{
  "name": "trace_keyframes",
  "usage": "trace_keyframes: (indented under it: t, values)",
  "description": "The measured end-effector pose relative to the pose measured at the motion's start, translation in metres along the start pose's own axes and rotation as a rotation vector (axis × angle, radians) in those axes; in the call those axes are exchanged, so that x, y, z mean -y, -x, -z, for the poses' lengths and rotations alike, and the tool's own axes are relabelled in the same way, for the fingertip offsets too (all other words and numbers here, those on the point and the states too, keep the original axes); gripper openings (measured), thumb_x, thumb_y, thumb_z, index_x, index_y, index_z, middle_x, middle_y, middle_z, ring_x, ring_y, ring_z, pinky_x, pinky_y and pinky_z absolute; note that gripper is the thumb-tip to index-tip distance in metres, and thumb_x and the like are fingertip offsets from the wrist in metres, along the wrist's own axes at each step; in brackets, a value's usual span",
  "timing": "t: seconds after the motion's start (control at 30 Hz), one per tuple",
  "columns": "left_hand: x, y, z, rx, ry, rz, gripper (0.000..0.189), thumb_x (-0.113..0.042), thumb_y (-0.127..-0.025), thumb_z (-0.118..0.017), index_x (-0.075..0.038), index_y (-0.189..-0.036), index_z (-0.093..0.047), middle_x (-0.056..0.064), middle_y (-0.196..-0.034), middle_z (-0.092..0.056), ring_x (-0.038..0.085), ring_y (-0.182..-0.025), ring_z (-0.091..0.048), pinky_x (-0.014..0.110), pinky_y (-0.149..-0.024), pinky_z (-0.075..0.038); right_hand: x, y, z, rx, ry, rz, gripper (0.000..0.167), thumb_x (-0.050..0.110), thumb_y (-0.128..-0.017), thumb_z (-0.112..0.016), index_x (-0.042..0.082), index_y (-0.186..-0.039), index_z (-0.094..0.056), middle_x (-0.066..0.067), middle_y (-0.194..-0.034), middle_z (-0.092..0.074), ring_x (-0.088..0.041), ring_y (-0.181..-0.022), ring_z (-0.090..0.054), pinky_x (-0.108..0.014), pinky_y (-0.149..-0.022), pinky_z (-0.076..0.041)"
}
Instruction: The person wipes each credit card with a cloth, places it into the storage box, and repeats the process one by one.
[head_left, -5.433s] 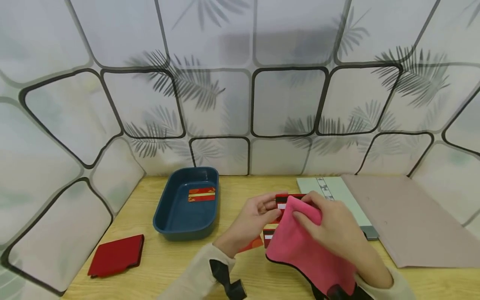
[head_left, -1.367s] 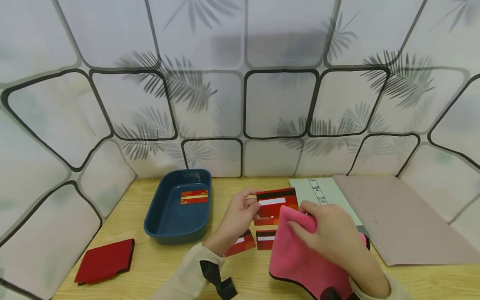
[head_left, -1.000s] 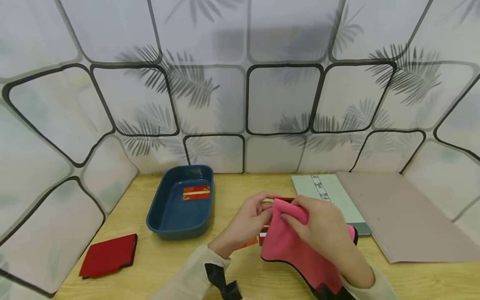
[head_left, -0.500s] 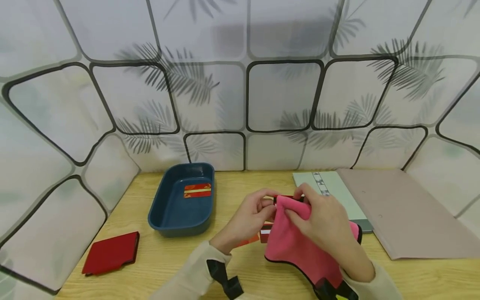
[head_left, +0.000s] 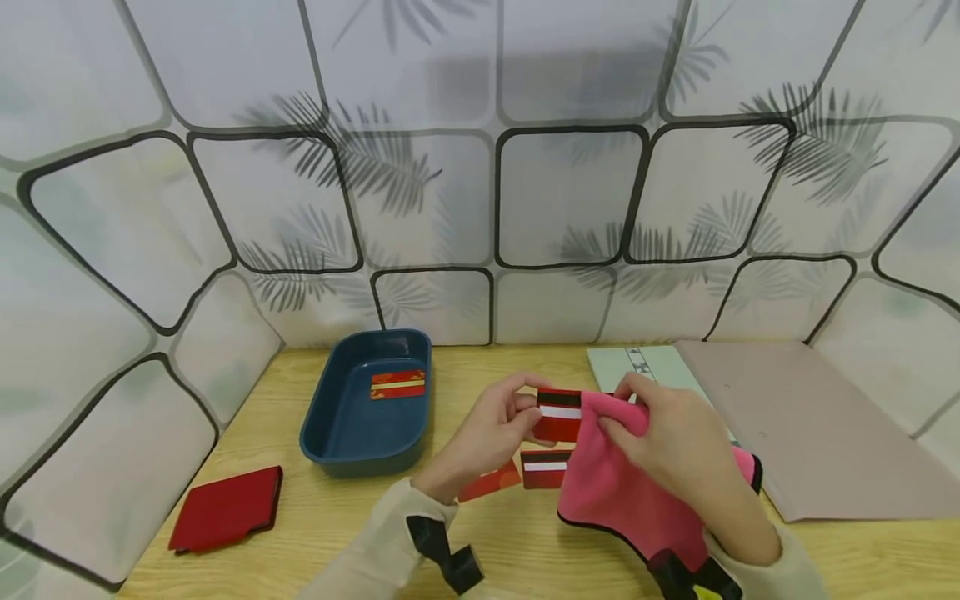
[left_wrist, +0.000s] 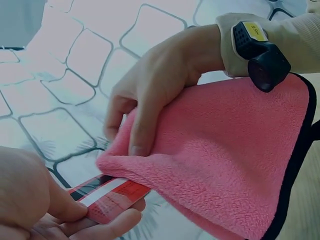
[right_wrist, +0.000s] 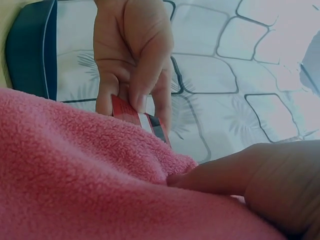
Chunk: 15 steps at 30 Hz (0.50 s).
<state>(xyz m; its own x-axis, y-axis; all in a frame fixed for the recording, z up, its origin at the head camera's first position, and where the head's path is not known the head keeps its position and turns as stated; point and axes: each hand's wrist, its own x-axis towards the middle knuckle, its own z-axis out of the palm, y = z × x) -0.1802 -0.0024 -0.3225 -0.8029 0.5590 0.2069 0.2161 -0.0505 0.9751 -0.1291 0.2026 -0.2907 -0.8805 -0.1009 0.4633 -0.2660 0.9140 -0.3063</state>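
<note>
My left hand [head_left: 487, 433] pinches the left end of a red bank card [head_left: 558, 428] between thumb and fingers. Its side with a black stripe and a white band shows. My right hand [head_left: 671, 437] grips a pink fleecy cloth [head_left: 618, 500] with dark edging. A fold of that cloth covers the card's right end, hidden in the head view. In the left wrist view the card [left_wrist: 112, 199] runs in under the cloth's folded corner. On the table below, a striped red card [head_left: 544, 477] and a tilted red card [head_left: 491, 481] lie side by side, partly overlapped by cloth and hand.
A blue tray [head_left: 363, 465] stands at the back left, with a red and gold card [head_left: 397, 384] inside. A red wallet-like case [head_left: 227, 510] lies at the front left. At the right are a pale green box-like item [head_left: 663, 360] and a flat greyish-pink board [head_left: 825, 433].
Over the last half second my right hand and the cloth have slid right along the card, baring more of its striped face. My left hand keeps its pinch. The tray's card stays put.
</note>
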Motion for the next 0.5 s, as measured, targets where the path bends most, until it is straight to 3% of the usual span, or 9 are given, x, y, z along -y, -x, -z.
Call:
trace_keyframes:
  t: [0.07, 0.13, 0.23, 0.3, 0.33, 0.4, 0.5]
  values:
    - [-0.002, 0.000, 0.002, -0.016, -0.028, 0.002, 0.030, 0.011, -0.096, -0.040, 0.005, -0.124, -0.048, 0.032, -0.110, -0.064, 0.033, -0.091, -0.069, 0.042, -0.078, -0.058, -0.002, 0.000, 0.002, -0.014, -0.005, -0.002, 0.023, 0.021, -0.075, -0.080, 0.019, -0.083, -0.059, 0.004, -0.051, -0.042, -0.012, -0.050, -0.041, -0.028, -0.047, -0.032]
    - [-0.005, 0.002, 0.004, -0.036, -0.054, -0.008, 0.031, 0.010, -0.096, -0.041, 0.004, -0.125, -0.049, 0.026, -0.088, -0.064, 0.025, -0.072, -0.068, 0.044, -0.079, -0.058, -0.004, -0.001, 0.005, -0.030, -0.010, -0.006, 0.022, 0.020, -0.075, -0.079, 0.018, -0.081, -0.058, 0.004, -0.051, -0.041, -0.013, -0.050, -0.041, -0.028, -0.047, -0.031]
    - [-0.008, 0.003, 0.006, -0.081, -0.102, -0.025, 0.030, 0.010, -0.095, -0.043, 0.003, -0.123, -0.049, 0.011, -0.065, -0.051, 0.014, -0.050, -0.055, 0.033, -0.067, -0.059, -0.008, -0.001, 0.008, -0.023, 0.000, -0.019, 0.023, 0.019, -0.075, -0.078, 0.017, -0.079, -0.056, 0.004, -0.049, -0.038, -0.015, -0.050, -0.040, -0.028, -0.047, -0.030]
    - [-0.009, 0.003, 0.006, -0.107, -0.103, -0.043, 0.030, 0.011, -0.095, -0.042, 0.003, -0.123, -0.045, 0.002, -0.060, -0.040, 0.009, -0.043, -0.045, 0.026, -0.059, -0.056, -0.013, -0.002, 0.010, 0.019, 0.013, -0.056, 0.023, 0.020, -0.076, -0.077, 0.016, -0.079, -0.055, 0.003, -0.051, -0.040, -0.017, -0.051, -0.041, -0.029, -0.048, -0.030]
    - [-0.009, 0.003, 0.007, -0.128, -0.111, -0.056, 0.032, 0.011, -0.094, -0.042, 0.002, -0.125, -0.043, 0.002, -0.060, -0.041, 0.009, -0.044, -0.046, 0.022, -0.057, -0.054, -0.015, -0.003, 0.011, 0.040, 0.022, -0.074, 0.023, 0.020, -0.076, -0.077, 0.016, -0.079, -0.055, 0.002, -0.052, -0.041, -0.018, -0.052, -0.042, -0.029, -0.048, -0.031]
    - [-0.009, 0.003, 0.008, -0.177, -0.158, -0.100, 0.038, 0.011, -0.093, -0.044, -0.002, -0.128, -0.041, 0.001, -0.059, -0.040, 0.006, -0.043, -0.044, 0.016, -0.046, -0.040, -0.020, -0.004, 0.013, 0.077, 0.037, -0.109, 0.022, 0.022, -0.077, -0.077, 0.015, -0.080, -0.056, 0.001, -0.054, -0.043, -0.019, -0.054, -0.044, -0.030, -0.048, -0.031]
    - [-0.008, 0.002, 0.011, -0.252, -0.238, -0.166, 0.042, 0.011, -0.092, -0.046, -0.008, -0.129, -0.045, 0.002, -0.058, -0.034, 0.006, -0.041, -0.033, 0.016, -0.045, -0.036, -0.024, -0.006, 0.013, 0.098, 0.040, -0.133, 0.022, 0.023, -0.077, -0.077, 0.016, -0.081, -0.057, 0.000, -0.058, -0.048, -0.019, -0.056, -0.046, -0.031, -0.048, -0.032]
